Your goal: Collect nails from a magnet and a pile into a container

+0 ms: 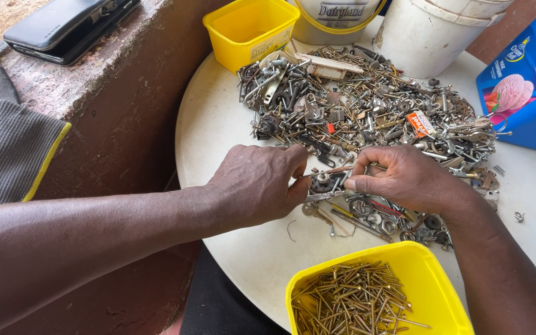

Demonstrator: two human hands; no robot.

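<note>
A yellow tub [432, 291] full of brass-coloured screws [348, 304] is seen closest, at the bottom edge of the round white table [218, 124]. Just past it, the left hand [259, 183] and the right hand [401, 177] are brought close together over the near edge of a big pile of metal bits [367, 111]. A small dark metal part [325, 181] is pinched between the fingertips of both hands — the fingers are curled in tight, not spread wide. The part is held just above the table, between the two hands. Farther off, an empty yellow tub [249, 28] and two white buckets [432, 31] are set behind the pile. A blue box [525, 80] is placed at the right — a black case [63, 25] is laid on the ledge at the far left.
</note>
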